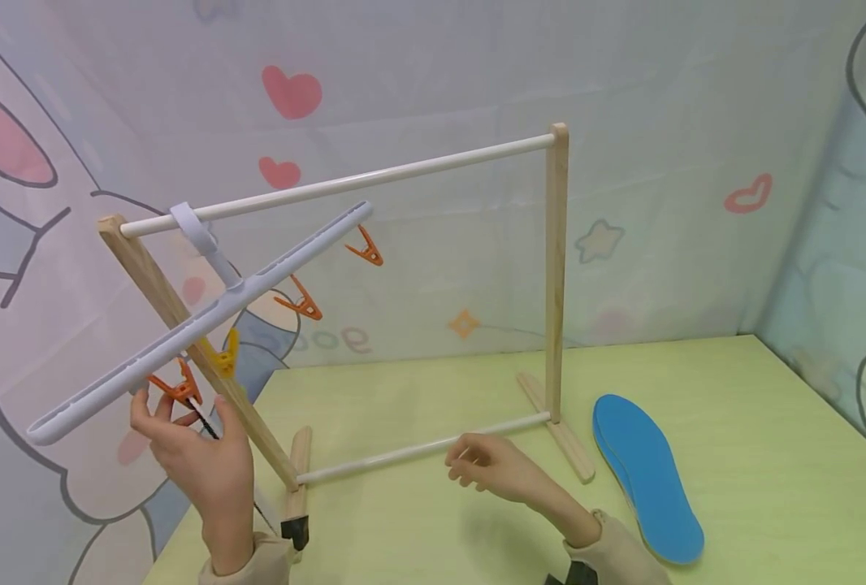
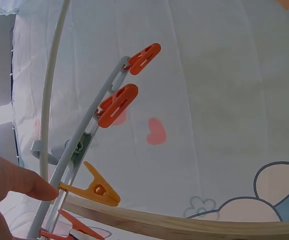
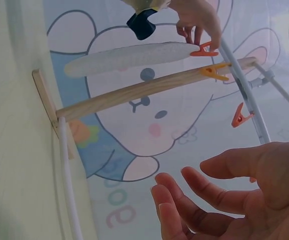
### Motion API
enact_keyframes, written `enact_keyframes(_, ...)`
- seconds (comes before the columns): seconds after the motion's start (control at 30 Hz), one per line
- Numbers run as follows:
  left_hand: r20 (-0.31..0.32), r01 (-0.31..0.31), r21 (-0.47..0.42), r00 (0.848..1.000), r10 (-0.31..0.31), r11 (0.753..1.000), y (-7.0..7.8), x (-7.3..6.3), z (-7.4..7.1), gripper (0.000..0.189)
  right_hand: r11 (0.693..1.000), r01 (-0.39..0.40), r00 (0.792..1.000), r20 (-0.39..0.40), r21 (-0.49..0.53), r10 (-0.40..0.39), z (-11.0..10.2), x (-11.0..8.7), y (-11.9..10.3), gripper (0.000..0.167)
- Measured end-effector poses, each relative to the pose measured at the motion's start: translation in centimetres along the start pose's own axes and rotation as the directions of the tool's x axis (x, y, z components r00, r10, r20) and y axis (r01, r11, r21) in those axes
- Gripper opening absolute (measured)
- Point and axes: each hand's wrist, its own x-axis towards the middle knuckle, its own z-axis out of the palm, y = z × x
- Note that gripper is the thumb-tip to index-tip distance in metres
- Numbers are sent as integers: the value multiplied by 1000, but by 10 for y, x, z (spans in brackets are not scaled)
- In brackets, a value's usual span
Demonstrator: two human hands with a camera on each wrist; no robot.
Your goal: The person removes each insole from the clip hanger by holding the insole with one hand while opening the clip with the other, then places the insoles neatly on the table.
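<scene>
My left hand (image 1: 202, 471) is at the lower end of a tilted grey clip hanger (image 1: 206, 321), thumb and fingers spread around an orange clip (image 1: 182, 388). That clip bites the end of a pale insole (image 3: 134, 59), which the head view shows nearly edge-on. A yellow clip (image 1: 224, 355) and two more orange clips (image 1: 303, 302) sit further along the hanger. In the left wrist view a fingertip lies at the hanger bar beside the yellow clip. My right hand (image 1: 499, 469) hovers over the table, empty, with fingers loosely bent.
The hanger's hook loops over the white top rod (image 1: 382, 175) of a wooden rack (image 1: 557, 276). A lower rod (image 1: 418, 448) joins the rack's feet. On the green table (image 1: 769, 455), right of the rack, lies a blue insole (image 1: 648, 479). A patterned cloth stands behind.
</scene>
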Motion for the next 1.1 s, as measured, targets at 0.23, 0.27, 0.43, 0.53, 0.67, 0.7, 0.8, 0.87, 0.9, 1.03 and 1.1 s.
enact_keyframes(0.23,61,15,-9,998,-14,1000,4,-5,2,58,1000,2,1000,-5,-13,-2,0,0,0,13)
enact_keyframes(0.27,69,14,-4,998,-14,1000,5,-5,2,58,1000,1,1000,-5,-11,-1,0,0,0,13)
enact_keyframes(0.43,90,-5,3,996,5,1000,7,-8,7,57,1000,-1,1000,-5,-6,1,0,-1,0,12)
enact_keyframes(0.53,88,-21,8,996,20,1000,7,-9,9,56,1000,-2,1000,-5,-1,2,0,0,0,14)
enact_keyframes(0.67,86,-17,23,996,15,1000,7,-9,10,51,1000,-1,1000,-4,-2,1,2,2,1,15)
enact_keyframes(0.7,86,-12,28,996,9,1000,8,-10,10,49,1000,-2,1000,-4,-5,2,3,2,1,15)
enact_keyframes(0.8,81,-1,26,997,-1,1000,9,-9,10,42,1000,-11,1000,-7,-22,11,6,3,3,16)
enact_keyframes(0.87,80,-5,11,997,4,1000,9,-10,10,39,1000,-11,1000,-9,-29,11,8,4,4,15)
enact_keyframes(0.9,79,-6,2,997,5,1000,10,-10,10,38,999,-15,1000,-10,-32,15,8,4,5,15)
enact_keyframes(1.03,74,-28,-25,997,30,999,9,-10,10,37,1000,-14,1000,-12,-28,13,12,5,6,13)
enact_keyframes(1.1,70,-53,-19,996,55,998,9,-10,10,36,1000,-14,1000,-12,-25,14,13,5,6,12)
